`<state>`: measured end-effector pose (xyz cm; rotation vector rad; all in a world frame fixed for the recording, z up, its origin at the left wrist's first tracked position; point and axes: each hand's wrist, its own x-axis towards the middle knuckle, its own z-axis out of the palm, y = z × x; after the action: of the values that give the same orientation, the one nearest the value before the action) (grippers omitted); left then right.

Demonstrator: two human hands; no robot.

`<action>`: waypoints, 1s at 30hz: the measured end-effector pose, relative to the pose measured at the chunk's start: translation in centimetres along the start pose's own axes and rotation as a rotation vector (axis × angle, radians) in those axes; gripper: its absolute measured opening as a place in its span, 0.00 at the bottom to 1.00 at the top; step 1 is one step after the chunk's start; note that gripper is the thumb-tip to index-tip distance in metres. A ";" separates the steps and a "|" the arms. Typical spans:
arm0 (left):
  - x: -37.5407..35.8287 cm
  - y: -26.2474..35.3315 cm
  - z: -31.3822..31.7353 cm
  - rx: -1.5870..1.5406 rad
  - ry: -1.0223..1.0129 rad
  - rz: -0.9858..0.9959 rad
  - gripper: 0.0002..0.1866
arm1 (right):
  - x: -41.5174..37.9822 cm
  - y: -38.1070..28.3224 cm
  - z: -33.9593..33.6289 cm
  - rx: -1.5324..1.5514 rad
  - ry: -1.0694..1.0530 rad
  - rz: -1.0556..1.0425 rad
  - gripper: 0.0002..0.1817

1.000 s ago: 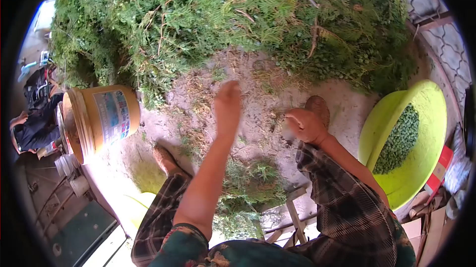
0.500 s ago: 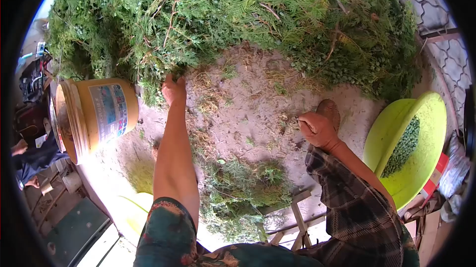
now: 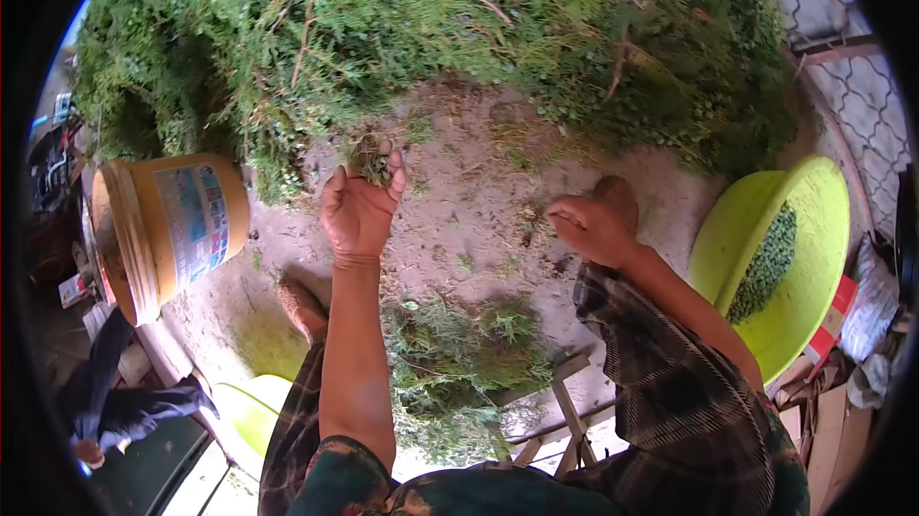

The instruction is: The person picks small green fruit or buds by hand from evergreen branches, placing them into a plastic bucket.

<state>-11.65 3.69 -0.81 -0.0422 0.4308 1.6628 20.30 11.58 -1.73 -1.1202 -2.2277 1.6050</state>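
Note:
My left hand is turned palm up over the dusty floor, its fingers curled around a small clump of evergreen sprigs and berries. Just beyond it rises the big heap of cut evergreen branches, dotted with small pale berries. My right hand is closed, beside the brown shoe on my right foot. Whatever its fingers may contain is hidden. Between my legs lies a smaller pile of green sprigs.
A yellow bucket lies on its side at the left. To the right, a tilted lime-green basin holds many green berries. Another lime-green vessel sits lower left. A person's dark-clothed legs show at the left edge.
My left hand has drawn back from the branch heap and turned palm up, with a clump of sprigs now showing in it. My right hand stays beside the shoe. The view has shifted slightly.

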 end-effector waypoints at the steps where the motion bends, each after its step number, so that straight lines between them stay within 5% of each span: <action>1: 0.2 -0.9 0.3 -0.013 -0.004 -0.015 0.22 | 0.6 -0.9 -0.4 0.130 -0.067 0.058 0.07; 9: 0.2 -7.9 6.3 0.039 0.198 -0.109 0.18 | 4.4 -9.4 -1.7 0.597 0.056 -0.105 0.08; 11: -0.1 -8.6 7.2 -0.051 0.186 -0.127 0.14 | 4.7 -9.2 -2.1 0.780 0.091 0.242 0.12; 13: -0.3 -8.9 8.6 -0.020 0.105 -0.185 0.11 | 5.1 -7.6 -2.0 0.935 0.076 0.337 0.16; 15: -0.7 -9.6 10.9 0.800 0.264 -0.246 0.09 | 4.9 -7.2 -2.0 1.090 0.068 0.432 0.19; 16: -0.8 -10.0 11.3 1.072 0.220 -0.194 0.12 | 4.6 -7.5 -1.8 1.262 -0.049 0.500 0.21; 18: -1.6 -10.9 12.6 1.137 0.137 -0.116 0.14 | 4.3 -7.3 -1.5 1.599 -0.270 0.539 0.21; 23: -3.0 -10.0 14.5 1.238 -0.073 -0.028 0.22 | 4.7 -7.9 -0.7 1.809 -0.321 0.492 0.19; 24: -3.4 -10.0 16.4 0.991 0.138 -0.069 0.19 | 4.4 -8.7 -1.2 1.842 -0.332 0.496 0.19; 25: -3.7 -9.7 16.9 0.998 0.137 -0.066 0.19 | 4.1 -9.6 -1.8 1.872 -0.344 0.501 0.18; 28: -4.5 -8.2 16.8 1.252 0.318 0.302 0.11 | 3.7 -10.8 -2.4 1.933 -0.381 0.516 0.16; 30: -5.3 -8.3 17.7 1.364 0.296 0.272 0.10 | 4.1 -10.9 -2.3 1.961 -0.492 0.422 0.18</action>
<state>0.99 4.62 14.91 0.8102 1.7637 1.3110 13.55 14.49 7.59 -0.4188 0.3065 2.8867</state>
